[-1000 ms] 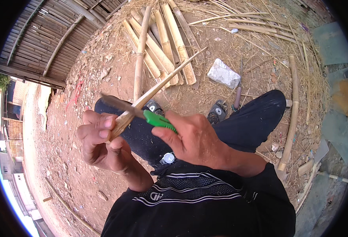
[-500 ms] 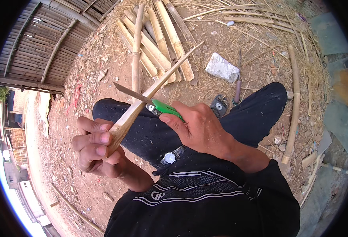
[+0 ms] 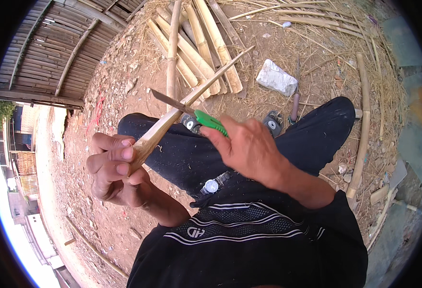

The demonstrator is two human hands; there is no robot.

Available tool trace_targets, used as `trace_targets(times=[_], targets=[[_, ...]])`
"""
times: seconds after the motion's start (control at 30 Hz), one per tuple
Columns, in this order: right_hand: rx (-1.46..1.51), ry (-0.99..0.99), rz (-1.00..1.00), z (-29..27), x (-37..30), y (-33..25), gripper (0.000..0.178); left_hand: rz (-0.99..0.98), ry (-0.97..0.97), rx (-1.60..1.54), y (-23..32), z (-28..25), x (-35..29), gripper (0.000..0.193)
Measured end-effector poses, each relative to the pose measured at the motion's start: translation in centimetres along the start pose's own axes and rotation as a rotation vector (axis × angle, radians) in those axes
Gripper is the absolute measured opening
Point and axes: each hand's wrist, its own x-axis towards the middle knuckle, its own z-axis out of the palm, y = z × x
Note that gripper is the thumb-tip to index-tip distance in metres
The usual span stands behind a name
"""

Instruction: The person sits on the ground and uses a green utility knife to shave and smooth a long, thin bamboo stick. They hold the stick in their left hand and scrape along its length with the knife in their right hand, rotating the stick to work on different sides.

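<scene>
My left hand [image 3: 115, 168] grips the thick near end of a pale, tapering bamboo strip [image 3: 162, 126], thumb and fingers wrapped round it. The strip slants up and away to a thin tip at the far right. In my right hand [image 3: 254, 151] is a green-handled knife [image 3: 212, 122], its dark blade pointing to the far left. The blade lies across the strip's middle and appears to touch it. Part of the knife's handle is hidden inside my right hand.
Split bamboo pieces [image 3: 201, 45] are piled ahead, beyond my crossed legs. A white block [image 3: 276, 78] and a brown-handled tool [image 3: 295, 106] lie near my right knee. A wristwatch [image 3: 211, 186] rests by my lap. Along the right side runs a bamboo pole [image 3: 362, 125].
The knife has slid a little along the bamboo strip toward its thin tip, with my right hand following. My left hand keeps its grip. The whole view has shifted slightly.
</scene>
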Motion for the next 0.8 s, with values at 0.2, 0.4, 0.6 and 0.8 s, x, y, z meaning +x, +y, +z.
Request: trace_targets(times=[0.2, 0.4, 0.6, 0.8], targets=[[0.064, -0.001, -0.029, -0.3, 0.1, 0.2, 0.047, 0.008, 0.113, 0.018, -0.1, 1.3, 0.1, 0.027], [0.017, 0.164, -0.049, 3.5, 1.1, 5.6, 0.048, -0.025, 0.145, 0.009, -0.1, 0.5, 0.1, 0.023], [0.014, 0.199, -0.317, 2.3, -0.2, 0.2, 0.047, -0.086, 0.127, -0.035, 0.6, -0.2, -0.7, 0.019], [-0.190, -0.133, 0.605, 2.2, 2.2, 17.2, 0.060, -0.071, 0.127, -0.038, -0.4, -0.1, -0.7, 0.023]])
